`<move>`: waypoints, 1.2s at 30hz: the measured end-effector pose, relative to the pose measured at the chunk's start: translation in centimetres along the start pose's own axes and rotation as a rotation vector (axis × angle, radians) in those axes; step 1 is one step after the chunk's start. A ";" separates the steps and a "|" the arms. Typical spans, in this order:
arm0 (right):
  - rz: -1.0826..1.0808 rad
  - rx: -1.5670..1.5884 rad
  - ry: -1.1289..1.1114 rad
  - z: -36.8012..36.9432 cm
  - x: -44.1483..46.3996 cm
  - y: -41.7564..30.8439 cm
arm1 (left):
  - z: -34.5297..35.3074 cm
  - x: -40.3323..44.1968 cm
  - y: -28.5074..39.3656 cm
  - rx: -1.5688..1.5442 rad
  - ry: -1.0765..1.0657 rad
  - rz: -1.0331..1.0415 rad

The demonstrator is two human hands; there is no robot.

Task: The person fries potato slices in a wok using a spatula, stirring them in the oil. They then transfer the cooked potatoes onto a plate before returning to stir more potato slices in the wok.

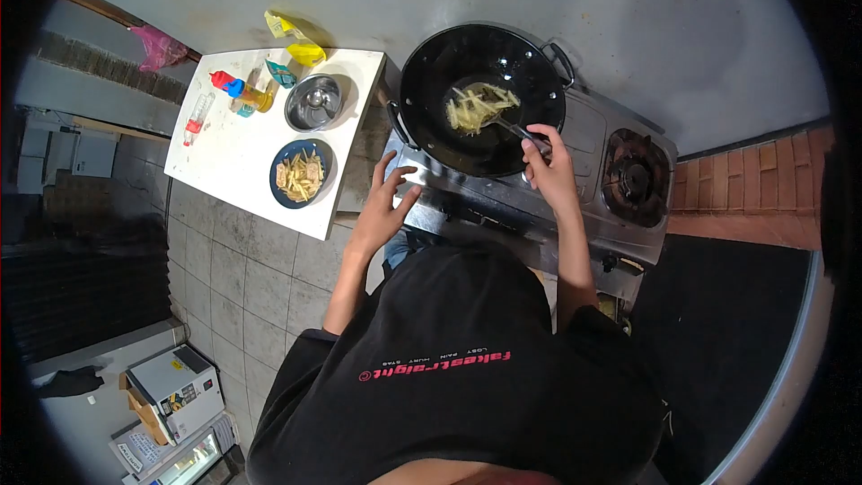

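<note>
Right hand [549, 162] grips a utensil [512, 127] in the wok [532, 67], left hand [386, 205] hangs loosely open, empty. Pale strips [474, 109] look half-fried imo; loaded dish [325, 157] on the desk [215, 157].

At the wok [426, 85], the right hand [551, 167] partly hides the tool [510, 127]; below the wok, the stove [584, 148] is partly covered.

A kitchen: a wok [426, 81] of food strips [476, 108] sits left on the gas stove [585, 130], a burner [634, 175] near its right edge; a metal bowl [295, 115] and plate [305, 145] stand by the table's [224, 148] right edge.
</note>
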State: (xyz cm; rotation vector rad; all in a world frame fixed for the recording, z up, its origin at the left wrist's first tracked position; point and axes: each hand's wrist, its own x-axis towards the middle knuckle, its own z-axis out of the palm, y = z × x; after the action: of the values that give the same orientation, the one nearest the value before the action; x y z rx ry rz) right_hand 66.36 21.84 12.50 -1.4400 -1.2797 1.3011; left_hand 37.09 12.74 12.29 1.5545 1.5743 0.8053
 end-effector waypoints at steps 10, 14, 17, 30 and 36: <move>0.198 0.002 0.028 -2.0 -1.6 2.1 | -1.4 -1.6 -1.0 -0.011 0.048 -0.080; 0.317 0.055 -0.020 -2.8 -1.4 1.0 | -1.7 -2.3 -1.4 -0.018 0.038 -0.140; 0.360 -0.185 0.110 -4.0 -1.3 -1.6 | -2.3 -2.3 -0.9 -0.025 0.026 -0.166; -0.522 -0.193 -0.264 14.7 -4.0 -9.8 | -8.1 -4.5 -6.3 0.011 -0.038 -0.268; -0.151 -0.237 -0.655 31.2 -0.2 1.2 | -14.1 -6.9 -9.5 -0.033 -0.120 -0.342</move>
State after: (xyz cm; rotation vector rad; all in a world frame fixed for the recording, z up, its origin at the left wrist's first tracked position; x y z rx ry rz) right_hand 35.86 19.36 6.49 -1.0628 -1.9822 1.6249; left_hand 19.88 6.44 11.87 1.2385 1.6684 0.5354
